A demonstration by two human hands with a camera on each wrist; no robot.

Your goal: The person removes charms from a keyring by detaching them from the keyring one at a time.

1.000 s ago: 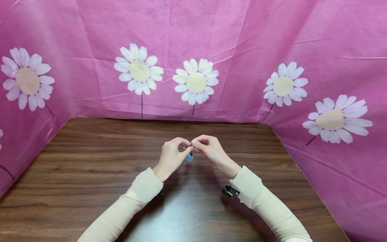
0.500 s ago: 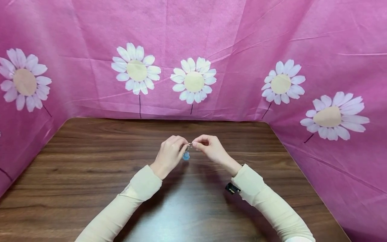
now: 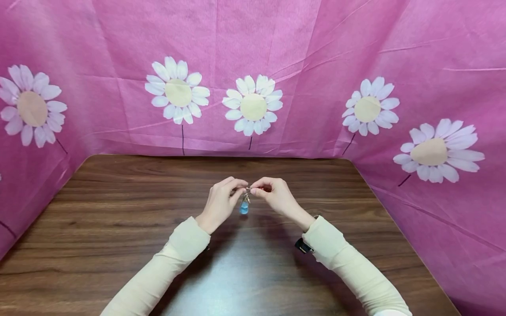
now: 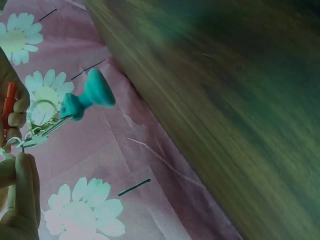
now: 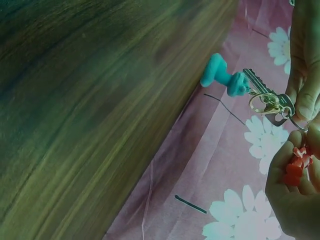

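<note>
In the head view my left hand and right hand meet fingertip to fingertip above the table. A thin metal key ring runs between them, and the left thumb and finger pinch it. From it hang a silver key, a gold clasp and a blue-green charm, which flares at its free end in the left wrist view. A red charm lies within the curled fingers of the right hand, whose fingertips are right at the ring. Those fingers partly hide the red charm.
A brown wood-grain table spreads below the hands. Pink cloth with white daisies stands round its back and sides. A small black device sits under the right cuff.
The blue-green charm, mostly behind the left fingers earlier, now hangs lower and in plain sight between the hands. Both hands stay in nearly the same place, with their fingertips shifting slightly.
</note>
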